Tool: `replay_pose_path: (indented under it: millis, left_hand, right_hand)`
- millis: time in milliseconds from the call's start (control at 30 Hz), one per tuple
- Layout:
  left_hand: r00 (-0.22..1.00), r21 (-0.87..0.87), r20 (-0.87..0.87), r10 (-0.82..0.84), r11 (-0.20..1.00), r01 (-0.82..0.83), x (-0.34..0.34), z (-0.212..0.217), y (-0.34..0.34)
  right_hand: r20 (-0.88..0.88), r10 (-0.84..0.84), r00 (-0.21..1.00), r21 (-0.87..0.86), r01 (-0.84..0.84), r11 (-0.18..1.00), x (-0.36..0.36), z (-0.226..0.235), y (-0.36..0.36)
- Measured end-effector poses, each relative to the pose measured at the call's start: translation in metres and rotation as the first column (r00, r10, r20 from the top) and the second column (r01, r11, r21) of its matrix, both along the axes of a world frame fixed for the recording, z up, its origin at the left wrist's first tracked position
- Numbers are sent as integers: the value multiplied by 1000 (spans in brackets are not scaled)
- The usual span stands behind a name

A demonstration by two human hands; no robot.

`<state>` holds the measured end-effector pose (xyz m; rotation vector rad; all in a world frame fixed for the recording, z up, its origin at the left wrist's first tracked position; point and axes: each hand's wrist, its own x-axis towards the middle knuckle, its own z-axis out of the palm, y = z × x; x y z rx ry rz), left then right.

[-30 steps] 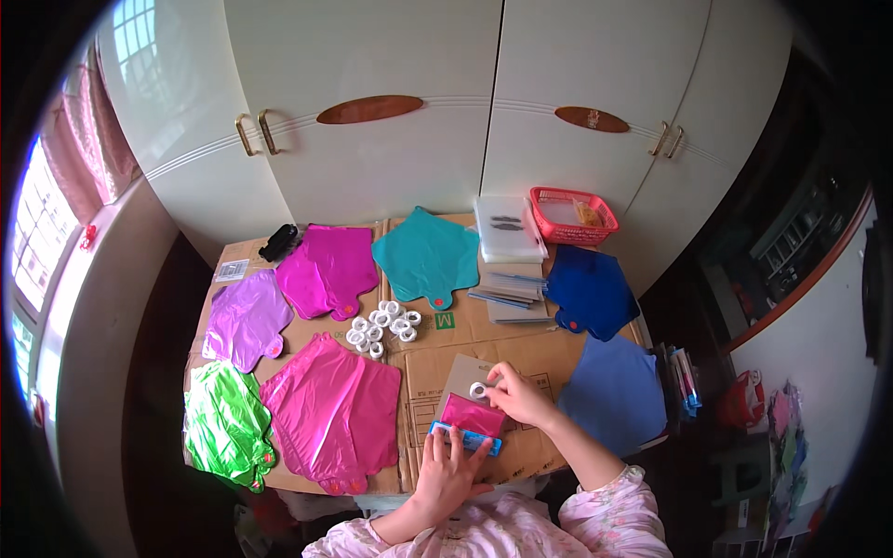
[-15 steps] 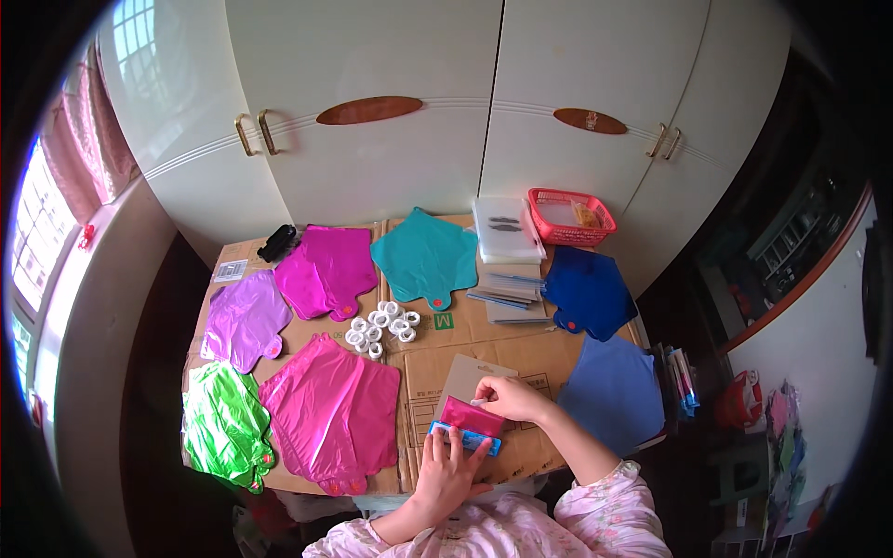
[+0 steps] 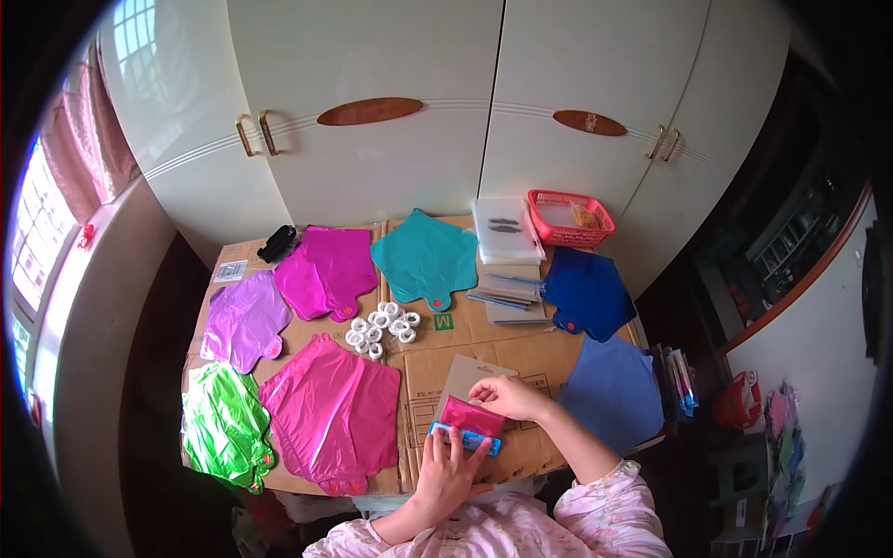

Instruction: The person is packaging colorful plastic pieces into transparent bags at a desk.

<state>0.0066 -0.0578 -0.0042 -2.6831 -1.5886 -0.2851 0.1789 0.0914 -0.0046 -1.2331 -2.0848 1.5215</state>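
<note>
Right hand (image 3: 510, 398) lower, ring (image 3: 476, 403) (apparently) mostly hidden

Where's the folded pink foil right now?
Head view, below centre and slightly right: the folded pink foil overlaps the grey card, bordering the blue strip under the left hand.

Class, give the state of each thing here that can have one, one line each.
Left hand: resting on shiny blue strip
Right hand: fingers bent at top of pink foil rectangle; grip unclear
White plastic rings: loosely clustered
Variously coloured foil sheets: spread out
Red plastic basket: upright, uncovered
White cabinet doors: closed
</note>
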Motion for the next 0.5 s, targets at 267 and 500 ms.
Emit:
replay_pose_path:
  millis: [267, 500]
  left_hand:
    - [1000, -12, 0, -2, 1000, 2, 0, 0, 0]
    - [1000, -15, 0, -4, 1000, 4, 0, -1, 0]
  right_hand:
    - [-123, 31, 992, -202, -56, 978, 2, -14, 2]
    - [-81, 91, 993, -184, -104, 977, 3, -7, -3]
